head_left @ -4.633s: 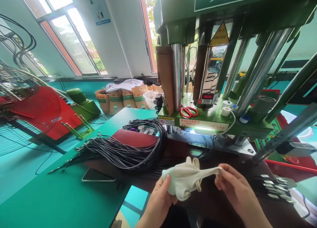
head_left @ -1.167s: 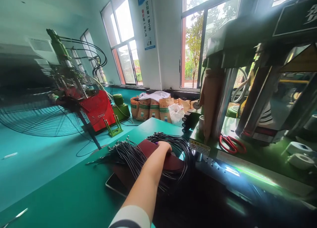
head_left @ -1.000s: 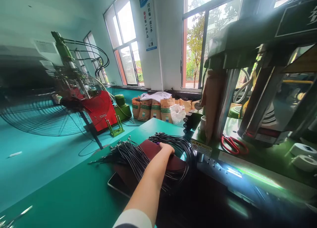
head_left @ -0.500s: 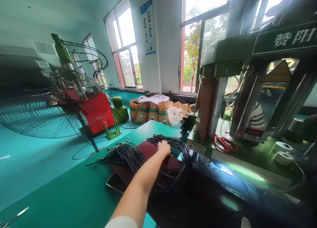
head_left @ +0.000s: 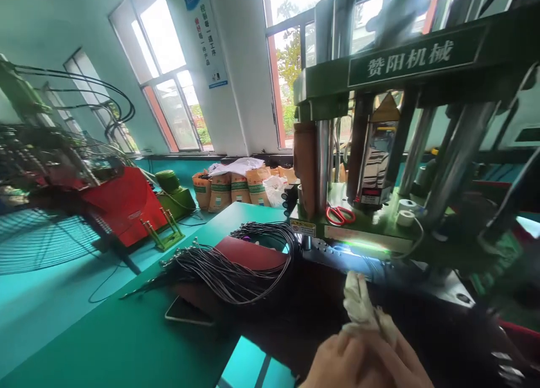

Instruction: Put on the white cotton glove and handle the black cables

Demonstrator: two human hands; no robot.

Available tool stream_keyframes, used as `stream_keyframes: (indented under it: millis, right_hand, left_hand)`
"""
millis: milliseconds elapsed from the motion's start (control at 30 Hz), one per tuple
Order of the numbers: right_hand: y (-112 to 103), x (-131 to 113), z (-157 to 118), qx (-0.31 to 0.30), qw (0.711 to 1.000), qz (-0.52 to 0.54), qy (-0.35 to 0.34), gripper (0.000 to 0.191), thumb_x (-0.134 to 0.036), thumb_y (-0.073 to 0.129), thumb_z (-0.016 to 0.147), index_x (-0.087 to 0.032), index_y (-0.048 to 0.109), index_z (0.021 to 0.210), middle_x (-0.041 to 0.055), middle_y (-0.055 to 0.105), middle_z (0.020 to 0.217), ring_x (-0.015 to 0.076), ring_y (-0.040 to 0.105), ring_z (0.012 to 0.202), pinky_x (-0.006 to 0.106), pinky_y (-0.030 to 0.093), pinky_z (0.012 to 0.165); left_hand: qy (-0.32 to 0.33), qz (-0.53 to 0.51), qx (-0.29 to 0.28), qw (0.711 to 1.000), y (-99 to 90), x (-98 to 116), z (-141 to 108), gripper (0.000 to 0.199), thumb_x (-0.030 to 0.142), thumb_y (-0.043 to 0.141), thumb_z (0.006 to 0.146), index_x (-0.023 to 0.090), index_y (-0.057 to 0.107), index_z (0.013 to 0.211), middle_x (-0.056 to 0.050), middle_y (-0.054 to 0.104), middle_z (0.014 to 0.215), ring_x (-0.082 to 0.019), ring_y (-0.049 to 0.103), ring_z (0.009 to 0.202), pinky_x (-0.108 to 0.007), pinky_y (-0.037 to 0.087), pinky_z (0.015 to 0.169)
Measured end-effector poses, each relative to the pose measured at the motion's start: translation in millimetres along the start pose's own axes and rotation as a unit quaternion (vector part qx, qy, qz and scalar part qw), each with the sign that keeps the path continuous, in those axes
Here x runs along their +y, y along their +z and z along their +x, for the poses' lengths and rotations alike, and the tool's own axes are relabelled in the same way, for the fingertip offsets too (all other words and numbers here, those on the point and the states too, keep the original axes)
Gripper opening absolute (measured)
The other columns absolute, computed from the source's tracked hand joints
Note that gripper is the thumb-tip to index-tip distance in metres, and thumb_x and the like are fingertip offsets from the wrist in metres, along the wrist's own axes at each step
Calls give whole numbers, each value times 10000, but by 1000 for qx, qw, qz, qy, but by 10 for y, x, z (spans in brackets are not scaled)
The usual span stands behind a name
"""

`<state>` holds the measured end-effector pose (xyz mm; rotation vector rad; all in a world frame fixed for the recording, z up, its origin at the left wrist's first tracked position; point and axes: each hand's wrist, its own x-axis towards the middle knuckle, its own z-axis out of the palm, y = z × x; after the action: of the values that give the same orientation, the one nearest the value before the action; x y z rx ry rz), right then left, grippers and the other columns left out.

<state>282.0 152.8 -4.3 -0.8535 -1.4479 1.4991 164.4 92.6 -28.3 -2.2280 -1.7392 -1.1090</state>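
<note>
Both my hands are together at the lower right, in front of the green press. My left hand (head_left: 337,359) has its fingers wrapped round a whitish cloth glove (head_left: 358,303). Close against it, my right hand (head_left: 400,348) touches the same pale fabric; its fingers are partly hidden and blurred, so its exact grip is unclear. A large bundle of black cables (head_left: 228,273) lies looped to the left of my hands, over a dark red sheet (head_left: 248,255). A phone-like dark object (head_left: 189,311) rests on the green table (head_left: 105,337) near the cables.
The green press (head_left: 324,93) stands at the right, with red-handled scissors (head_left: 340,215) and white rolls (head_left: 405,218) on its bed. Filled sacks (head_left: 220,192) line the wall. A red machine (head_left: 122,205) and a wire fan guard (head_left: 46,242) are at the left.
My left hand has left the cable bundle and come back to the lower right, beside my right hand at the pale glove. The view has turned right, showing more of the press.
</note>
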Motion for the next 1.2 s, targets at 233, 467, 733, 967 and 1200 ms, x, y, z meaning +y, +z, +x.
stream_keyframes:
  millis: [233, 467, 733, 967, 1200]
  right_hand:
    - [-130, -202, -217, 56, 995, 68, -44, 365, -371, 662, 717, -257, 486, 1015, 48, 648, 920, 214, 620, 870, 314, 513, 738]
    - [-384, -219, -265, -19, 995, -71, -71, 342, -263, 561, 786, -231, 530, 1125, 55, 634, 1045, 220, 602, 939, 319, 482, 842]
    - [-489, -205, -180, -2, 974, -173, -146, 213, -211, 474, 836, -231, 629, 981, 49, 579, 943, 177, 586, 865, 257, 489, 763]
    - [-562, -187, -225, -28, 821, -491, -289, 205, -121, 333, 858, -202, 520, 873, 16, 502, 708, 139, 490, 539, 240, 379, 480]
    - [-645, -241, -163, 11, 751, -612, -248, 256, -128, 295, 871, -177, 542, 828, 33, 480, 718, 135, 439, 515, 247, 294, 470]
  left_hand:
    - [-245, -434, -83, 863, -312, 173, 484, 109, 254, 579, 726, 165, 625, 770, -12, 584, 649, -111, 515, 556, -223, 429, 521]
    - [-177, -454, -47, 872, -6, 315, 408, 297, 44, 495, 666, 193, 577, 910, -43, 597, 894, -154, 562, 787, -278, 467, 712]
    - [-114, -315, -63, 940, 35, 286, 404, 132, 132, 456, 803, 199, 562, 844, -29, 562, 851, -132, 530, 746, -247, 427, 683]
    - [-384, -669, -14, 636, 117, 226, 523, 103, 219, 573, 741, 179, 478, 726, 35, 505, 637, -92, 486, 597, -227, 417, 601]
    - [-317, -681, -106, 651, -104, 349, 613, 150, 253, 643, 692, 140, 544, 705, 12, 502, 644, -90, 450, 603, -213, 379, 588]
